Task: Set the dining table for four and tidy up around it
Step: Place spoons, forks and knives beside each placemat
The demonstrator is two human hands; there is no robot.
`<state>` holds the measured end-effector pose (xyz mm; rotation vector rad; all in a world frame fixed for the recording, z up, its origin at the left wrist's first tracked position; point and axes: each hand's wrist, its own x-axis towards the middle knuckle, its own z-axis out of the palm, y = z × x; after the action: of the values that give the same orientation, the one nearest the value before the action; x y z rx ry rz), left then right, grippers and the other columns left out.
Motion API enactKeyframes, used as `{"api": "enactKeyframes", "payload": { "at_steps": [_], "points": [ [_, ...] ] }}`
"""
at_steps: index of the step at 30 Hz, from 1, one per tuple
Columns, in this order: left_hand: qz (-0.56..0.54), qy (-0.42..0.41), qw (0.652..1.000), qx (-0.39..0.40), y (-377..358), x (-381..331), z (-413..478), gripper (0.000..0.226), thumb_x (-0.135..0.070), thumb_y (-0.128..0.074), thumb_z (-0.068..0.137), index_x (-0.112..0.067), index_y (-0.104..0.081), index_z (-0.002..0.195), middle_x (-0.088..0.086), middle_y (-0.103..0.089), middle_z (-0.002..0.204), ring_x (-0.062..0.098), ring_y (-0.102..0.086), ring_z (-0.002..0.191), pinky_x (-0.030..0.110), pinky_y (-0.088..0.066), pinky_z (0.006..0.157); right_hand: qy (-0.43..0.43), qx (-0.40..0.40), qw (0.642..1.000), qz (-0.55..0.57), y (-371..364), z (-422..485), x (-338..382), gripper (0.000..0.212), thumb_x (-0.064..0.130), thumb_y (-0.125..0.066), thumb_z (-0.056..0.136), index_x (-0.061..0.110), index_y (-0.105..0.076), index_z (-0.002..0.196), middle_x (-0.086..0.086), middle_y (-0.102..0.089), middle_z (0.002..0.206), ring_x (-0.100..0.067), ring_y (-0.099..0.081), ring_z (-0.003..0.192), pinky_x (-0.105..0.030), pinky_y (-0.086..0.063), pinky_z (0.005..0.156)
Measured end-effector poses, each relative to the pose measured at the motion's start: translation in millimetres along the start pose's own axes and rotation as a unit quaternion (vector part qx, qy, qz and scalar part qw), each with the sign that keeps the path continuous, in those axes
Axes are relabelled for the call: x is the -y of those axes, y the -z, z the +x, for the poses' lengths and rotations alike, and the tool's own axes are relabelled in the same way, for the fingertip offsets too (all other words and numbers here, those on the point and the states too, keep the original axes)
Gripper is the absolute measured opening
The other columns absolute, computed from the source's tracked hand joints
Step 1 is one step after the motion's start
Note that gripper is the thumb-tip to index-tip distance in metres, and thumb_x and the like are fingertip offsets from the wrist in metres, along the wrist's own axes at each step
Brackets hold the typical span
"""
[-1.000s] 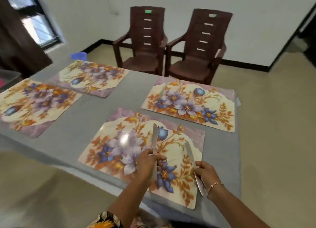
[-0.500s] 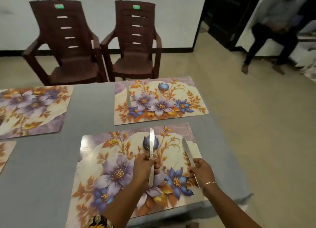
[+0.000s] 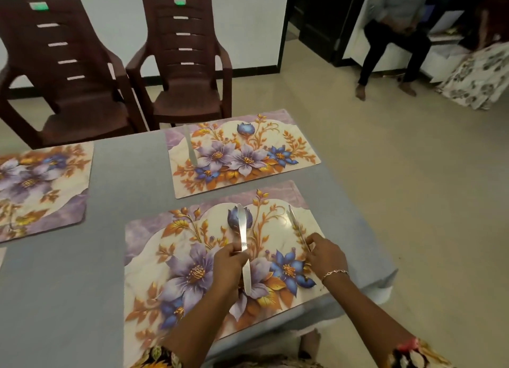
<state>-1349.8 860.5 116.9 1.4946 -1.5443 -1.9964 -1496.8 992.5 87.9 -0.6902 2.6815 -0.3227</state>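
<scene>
Two knives, one per hand. Your left hand (image 3: 230,260) grips the centre knife (image 3: 242,229) over the middle of the near placemat (image 3: 176,257), lower centre of frame. Your right hand (image 3: 326,256) pinches the right knife (image 3: 296,224) at that mat's right side, likely its setting place. A third knife (image 3: 190,147) lies on the far placemat (image 3: 289,144).

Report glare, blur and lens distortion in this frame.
Head view: wide-angle bend leans the left chair outward; head view: the knife in the left hand glints along its blade; head view: the seated person at top right is soft and smeared; light dim and warm.
</scene>
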Motion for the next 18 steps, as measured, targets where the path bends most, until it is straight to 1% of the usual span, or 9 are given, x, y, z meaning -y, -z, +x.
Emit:
{"api": "enactKeyframes", "payload": {
  "at_steps": [3, 6, 8, 9, 11, 14, 16, 18],
  "points": [
    [0.000, 0.000, 1.000, 0.009, 4.0, 1.8, -0.3, 0.013, -0.002, -0.050, 0.092, -0.010, -0.059, 0.087, 0.010, -0.060, 0.085, 0.017, -0.053, 0.073, 0.023, -0.040, 0.055, 0.009, -0.003, 1.000, 0.015, -1.0, -1.7, -4.5, 0.022, 0.024, -0.051, 0.091, 0.014, -0.056, 0.110, -0.011, -0.065, 0.105, -0.028, -0.061, 0.096, -0.031, -0.046, 0.081],
    [-0.005, 0.004, 1.000, 0.010, 6.0, 5.9, 2.3, 0.015, -0.002, -0.053, 0.091, -0.012, -0.060, 0.082, 0.010, -0.061, 0.084, 0.019, -0.054, 0.075, 0.025, -0.042, 0.057, 0.033, -0.008, 0.999, -0.014, -7.3, -5.8, -6.4, 0.031, 0.031, -0.048, 0.094, 0.015, -0.052, 0.120, -0.009, -0.060, 0.114, -0.025, -0.060, 0.101, -0.030, -0.047, 0.086],
    [0.001, 0.011, 1.000, 0.011, 7.6, 10.0, 5.3, 0.009, -0.003, -0.055, 0.090, -0.008, -0.062, 0.089, 0.014, -0.063, 0.090, 0.023, -0.056, 0.080, 0.026, -0.042, 0.060, 0.042, -0.015, 0.999, -0.028, -11.8, -10.0, -4.7, 0.034, 0.034, -0.046, 0.095, 0.018, -0.048, 0.124, -0.007, -0.057, 0.119, -0.023, -0.059, 0.104, -0.028, -0.046, 0.089],
    [0.002, 0.013, 1.000, 0.012, 8.7, 11.4, 6.1, 0.008, -0.004, -0.055, 0.090, -0.006, -0.062, 0.093, 0.015, -0.064, 0.092, 0.024, -0.057, 0.082, 0.026, -0.043, 0.060, 0.045, -0.019, 0.998, -0.032, -13.2, -11.5, -3.5, 0.034, 0.035, -0.046, 0.095, 0.019, -0.048, 0.124, -0.006, -0.057, 0.119, -0.021, -0.059, 0.104, -0.026, -0.046, 0.089],
    [0.005, 0.016, 1.000, 0.014, 10.2, 14.3, 7.6, 0.008, -0.005, -0.056, 0.090, -0.006, -0.062, 0.095, 0.015, -0.064, 0.093, 0.025, -0.057, 0.082, 0.026, -0.043, 0.059, 0.049, -0.021, 0.998, -0.031, -15.6, -12.5, -2.8, 0.032, 0.036, -0.047, 0.094, 0.019, -0.048, 0.122, -0.004, -0.058, 0.118, -0.019, -0.059, 0.102, -0.023, -0.046, 0.088],
    [0.027, 0.009, 0.999, 0.020, 12.0, 16.6, 9.9, 0.008, -0.006, -0.056, 0.091, -0.007, -0.062, 0.096, 0.015, -0.064, 0.095, 0.027, -0.057, 0.084, 0.027, -0.046, 0.061, 0.035, -0.018, 0.999, -0.012, -14.9, -10.7, -2.0, 0.029, 0.032, -0.051, 0.093, 0.018, -0.049, 0.119, -0.005, -0.060, 0.115, -0.020, -0.060, 0.100, -0.026, -0.047, 0.088],
    [0.029, 0.007, 0.999, 0.027, 12.4, 16.9, 9.7, 0.010, -0.006, -0.056, 0.090, -0.004, -0.062, 0.097, 0.017, -0.064, 0.097, 0.027, -0.057, 0.083, 0.030, -0.049, 0.067, 0.023, -0.015, 1.000, -0.003, -13.6, -8.6, -2.2, 0.027, 0.029, -0.052, 0.093, 0.018, -0.050, 0.118, -0.007, -0.062, 0.113, -0.023, -0.061, 0.099, -0.028, -0.048, 0.087],
    [0.040, 0.004, 0.999, 0.029, 12.7, 17.3, 8.1, 0.014, -0.005, -0.055, 0.091, -0.002, -0.062, 0.102, 0.016, -0.064, 0.100, 0.027, -0.057, 0.085, 0.037, -0.051, 0.076, 0.010, -0.012, 1.000, 0.001, -13.8, -8.3, -2.8, 0.026, 0.028, -0.053, 0.093, 0.017, -0.051, 0.116, -0.007, -0.062, 0.112, -0.023, -0.061, 0.098, -0.029, -0.048, 0.087]
  ]
}}
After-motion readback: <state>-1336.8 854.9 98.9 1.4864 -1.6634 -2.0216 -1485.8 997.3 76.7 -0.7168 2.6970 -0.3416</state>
